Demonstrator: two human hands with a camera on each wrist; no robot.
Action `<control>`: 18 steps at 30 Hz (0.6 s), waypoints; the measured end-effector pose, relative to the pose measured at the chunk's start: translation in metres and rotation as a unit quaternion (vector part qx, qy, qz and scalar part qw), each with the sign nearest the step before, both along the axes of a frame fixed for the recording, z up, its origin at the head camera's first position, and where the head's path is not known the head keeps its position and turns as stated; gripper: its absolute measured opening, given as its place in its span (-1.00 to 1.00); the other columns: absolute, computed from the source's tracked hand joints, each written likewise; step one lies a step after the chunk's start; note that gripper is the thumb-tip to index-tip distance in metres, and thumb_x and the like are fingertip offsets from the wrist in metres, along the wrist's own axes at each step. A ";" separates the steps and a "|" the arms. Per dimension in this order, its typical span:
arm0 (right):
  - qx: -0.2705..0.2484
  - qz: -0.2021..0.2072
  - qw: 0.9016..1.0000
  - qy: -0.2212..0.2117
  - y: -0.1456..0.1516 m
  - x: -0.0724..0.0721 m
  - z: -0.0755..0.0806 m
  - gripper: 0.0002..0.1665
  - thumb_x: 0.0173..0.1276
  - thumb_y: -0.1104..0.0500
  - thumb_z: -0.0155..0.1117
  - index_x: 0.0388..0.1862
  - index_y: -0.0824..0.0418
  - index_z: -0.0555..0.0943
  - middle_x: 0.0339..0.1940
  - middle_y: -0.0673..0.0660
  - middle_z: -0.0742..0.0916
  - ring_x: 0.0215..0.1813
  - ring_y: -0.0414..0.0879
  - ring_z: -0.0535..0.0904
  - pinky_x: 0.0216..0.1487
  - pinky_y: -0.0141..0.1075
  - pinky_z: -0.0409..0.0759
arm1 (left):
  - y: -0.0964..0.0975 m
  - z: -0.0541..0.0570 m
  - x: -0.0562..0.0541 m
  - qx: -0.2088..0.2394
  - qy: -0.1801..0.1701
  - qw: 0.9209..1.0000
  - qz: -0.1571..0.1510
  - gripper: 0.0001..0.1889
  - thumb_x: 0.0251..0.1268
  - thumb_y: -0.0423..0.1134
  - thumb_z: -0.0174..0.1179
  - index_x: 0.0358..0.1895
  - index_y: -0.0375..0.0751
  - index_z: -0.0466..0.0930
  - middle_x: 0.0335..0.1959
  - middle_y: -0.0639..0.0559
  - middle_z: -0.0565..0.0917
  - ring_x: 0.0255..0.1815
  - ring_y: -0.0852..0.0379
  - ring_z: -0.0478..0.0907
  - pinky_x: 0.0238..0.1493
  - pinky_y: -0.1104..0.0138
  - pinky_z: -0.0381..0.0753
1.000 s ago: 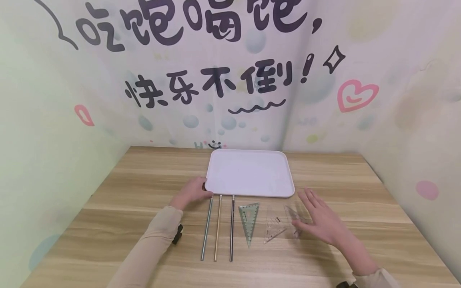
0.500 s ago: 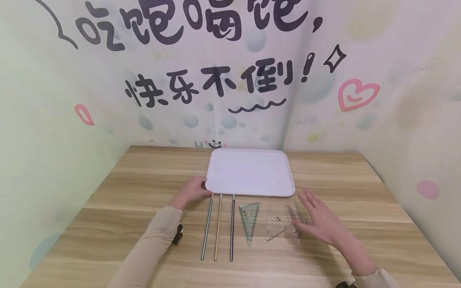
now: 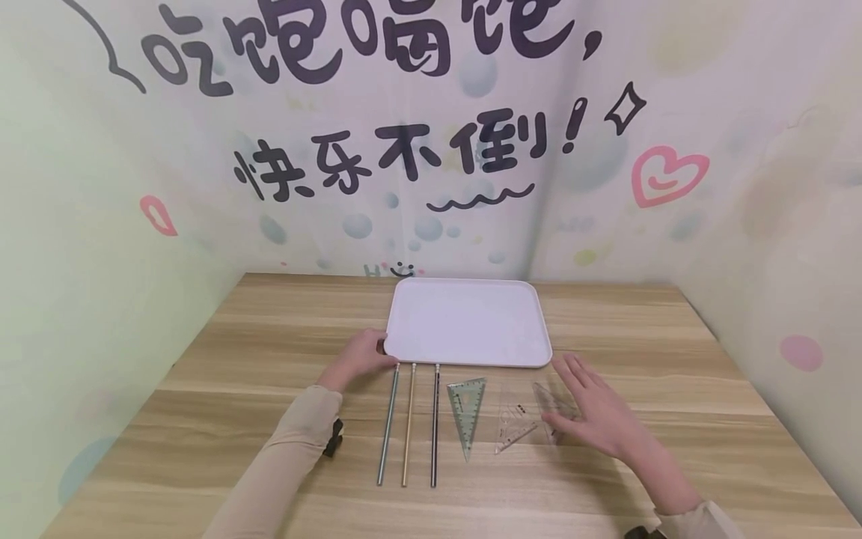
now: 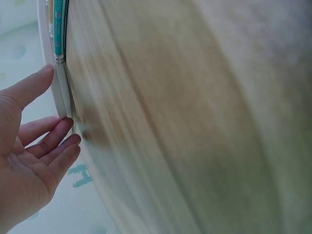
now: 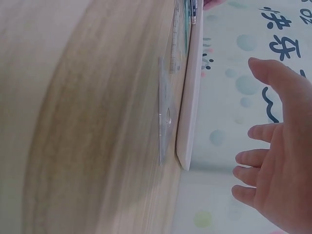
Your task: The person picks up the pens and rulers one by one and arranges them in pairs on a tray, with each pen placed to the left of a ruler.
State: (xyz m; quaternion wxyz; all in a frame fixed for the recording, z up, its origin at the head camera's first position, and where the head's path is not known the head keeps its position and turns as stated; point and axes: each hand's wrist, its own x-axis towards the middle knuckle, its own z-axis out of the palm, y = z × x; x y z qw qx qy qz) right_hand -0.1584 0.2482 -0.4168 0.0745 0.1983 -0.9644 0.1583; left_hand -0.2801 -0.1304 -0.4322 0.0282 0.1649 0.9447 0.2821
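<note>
My left hand (image 3: 357, 355) grips the near left corner of a white tray (image 3: 468, 322), thumb along the front rim and fingers at the side. In the left wrist view a teal pencil (image 4: 58, 29) ends close to that thumb. Beside it in the head view lie a gold pencil (image 3: 408, 427) and a dark pencil (image 3: 435, 427). Further right come a green set square (image 3: 467, 430) and a clear set square (image 3: 517, 437). Over a second clear set square (image 3: 547, 408), partly hidden by the thumb, my right hand (image 3: 599, 412) hovers with fingers spread, holding nothing.
The wooden table (image 3: 269, 314) runs back to a wall (image 3: 323, 232) printed with large lettering and bubbles. Side walls flank it left and right. Pencils and set squares lie in a row just in front of the tray.
The right hand has shifted very slightly left, towards the tray's near right corner. The left hand, tray, pencils and set squares stay where they were.
</note>
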 end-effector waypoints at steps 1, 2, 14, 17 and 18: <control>-0.001 0.000 1.000 0.002 0.000 0.000 0.000 0.01 0.13 -0.26 0.19 0.35 0.35 0.15 0.35 0.43 0.18 0.34 0.31 0.08 0.22 0.13 0.12 | 0.000 0.000 0.000 0.001 0.000 1.000 0.000 -0.80 -0.06 -0.26 0.35 -0.52 -0.25 0.50 -0.62 0.03 0.44 -0.55 0.15 0.31 -0.48 0.34 0.30; -0.001 0.000 1.000 0.005 0.000 0.000 0.000 0.01 0.13 -0.26 0.18 0.35 0.34 0.15 0.35 0.42 0.18 0.34 0.31 0.08 0.22 0.13 0.13 | 0.000 -0.001 0.000 0.003 -0.001 1.000 0.001 -0.80 -0.06 -0.26 0.35 -0.52 -0.26 0.49 -0.62 0.03 0.44 -0.55 0.15 0.31 -0.48 0.34 0.29; 0.021 0.020 0.998 0.061 -0.011 0.000 0.004 -0.06 0.14 -0.16 0.22 0.25 0.49 0.23 0.29 0.40 0.31 0.30 0.28 0.18 0.21 0.06 0.18 | -0.001 0.000 0.000 0.011 -0.006 1.000 0.003 -0.80 -0.06 -0.25 0.35 -0.54 -0.24 0.51 -0.63 0.04 0.45 -0.55 0.15 0.31 -0.47 0.33 0.30; 0.021 0.021 0.998 0.063 -0.014 0.001 0.005 -0.07 0.13 -0.14 0.24 0.25 0.48 0.24 0.29 0.40 0.32 0.29 0.27 0.19 0.20 0.07 0.20 | -0.002 -0.002 -0.001 0.013 -0.005 1.000 0.003 -0.80 -0.06 -0.25 0.36 -0.55 -0.24 0.51 -0.63 0.02 0.46 -0.55 0.16 0.30 -0.47 0.34 0.29; 0.021 0.021 0.998 0.063 -0.014 0.001 0.005 -0.08 0.13 -0.13 0.25 0.26 0.47 0.24 0.29 0.39 0.31 0.29 0.27 0.19 0.20 0.07 0.20 | -0.002 -0.003 -0.001 0.015 -0.004 1.000 0.004 -0.80 -0.06 -0.25 0.36 -0.55 -0.24 0.51 -0.62 0.01 0.46 -0.55 0.16 0.30 -0.47 0.34 0.29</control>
